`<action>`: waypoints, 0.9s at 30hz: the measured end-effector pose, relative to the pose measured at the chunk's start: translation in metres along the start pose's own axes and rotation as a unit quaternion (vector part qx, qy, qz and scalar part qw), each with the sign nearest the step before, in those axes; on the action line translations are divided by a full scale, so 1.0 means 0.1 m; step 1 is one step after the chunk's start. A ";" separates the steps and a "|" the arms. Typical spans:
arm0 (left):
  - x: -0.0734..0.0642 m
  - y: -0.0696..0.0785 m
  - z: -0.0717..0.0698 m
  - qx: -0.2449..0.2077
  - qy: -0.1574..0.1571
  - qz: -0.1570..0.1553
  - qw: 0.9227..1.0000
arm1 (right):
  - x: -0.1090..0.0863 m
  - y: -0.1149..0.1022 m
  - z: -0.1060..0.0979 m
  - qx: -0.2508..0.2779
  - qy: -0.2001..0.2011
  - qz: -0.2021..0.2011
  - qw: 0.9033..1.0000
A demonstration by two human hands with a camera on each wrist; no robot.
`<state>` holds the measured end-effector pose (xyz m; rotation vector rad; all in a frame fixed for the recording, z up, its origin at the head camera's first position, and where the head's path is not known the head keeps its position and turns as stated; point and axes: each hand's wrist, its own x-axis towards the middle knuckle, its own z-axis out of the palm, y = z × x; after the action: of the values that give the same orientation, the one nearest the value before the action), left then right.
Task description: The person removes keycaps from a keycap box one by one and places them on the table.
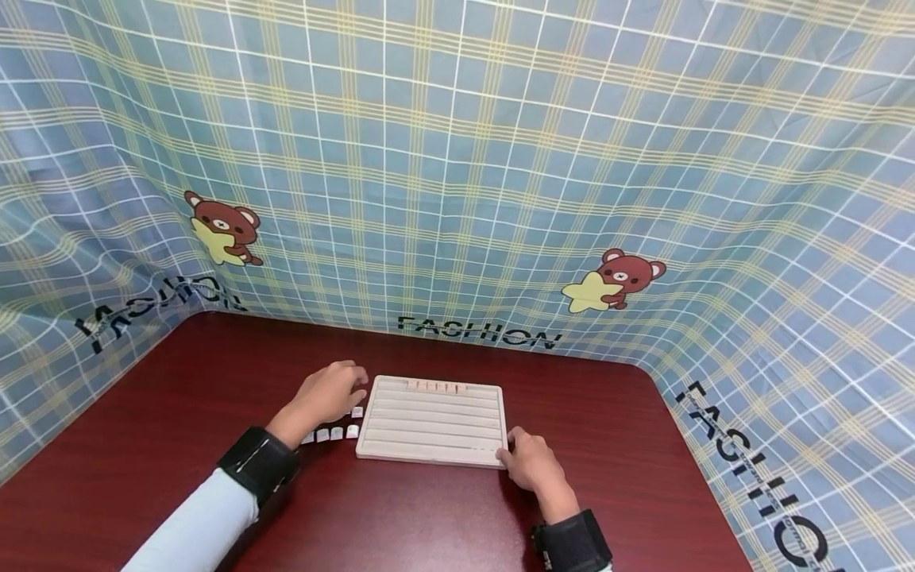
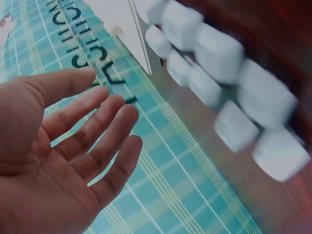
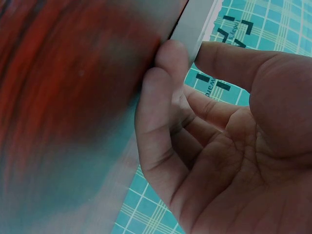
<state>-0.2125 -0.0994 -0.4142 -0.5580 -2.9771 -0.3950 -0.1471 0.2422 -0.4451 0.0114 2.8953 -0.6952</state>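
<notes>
A white board [image 1: 436, 425] with raised horizontal ridges lies on the table, a row of small pinkish pieces [image 1: 436, 387] along its far edge. My right hand [image 1: 532, 461] pinches the board's near right corner; in the right wrist view, thumb and fingertips meet the board's pale edge [image 3: 195, 27]. Just left of the board is my left hand [image 1: 330, 393], fingers loosely bent and holding nothing. Under and near it sit several white keycap-like blocks [image 1: 353, 431], some hidden by that hand. In the left wrist view these blocks [image 2: 219, 53] stand in two uneven rows beyond the fingertips.
The dark red table [image 1: 429, 516] extends around the board on all sides. A blue plaid cloth [image 1: 443, 159] with bear prints hangs along its back and both sides. Black bands [image 1: 259, 465] wrap both wrists.
</notes>
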 end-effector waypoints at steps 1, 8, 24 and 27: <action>0.04 0.04 0.02 -0.003 -0.004 0.003 1.000 | 0.00 -0.01 0.00 0.001 -0.001 0.001 1.000; 0.31 0.26 0.11 -0.004 -0.022 0.023 0.999 | 0.00 -0.03 -0.01 0.007 -0.005 0.009 1.000; 0.62 0.47 0.26 0.008 -0.037 0.059 0.998 | 0.03 -0.03 0.02 -0.005 -0.004 0.021 1.000; 0.67 0.50 0.26 -0.002 -0.047 0.060 0.997 | 0.02 -0.02 0.01 -0.007 -0.001 0.020 1.000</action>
<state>-0.2571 -0.0245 -0.4188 -0.7715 -3.0121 -0.3758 -0.1488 0.2399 -0.4449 0.0667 2.8889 -0.6677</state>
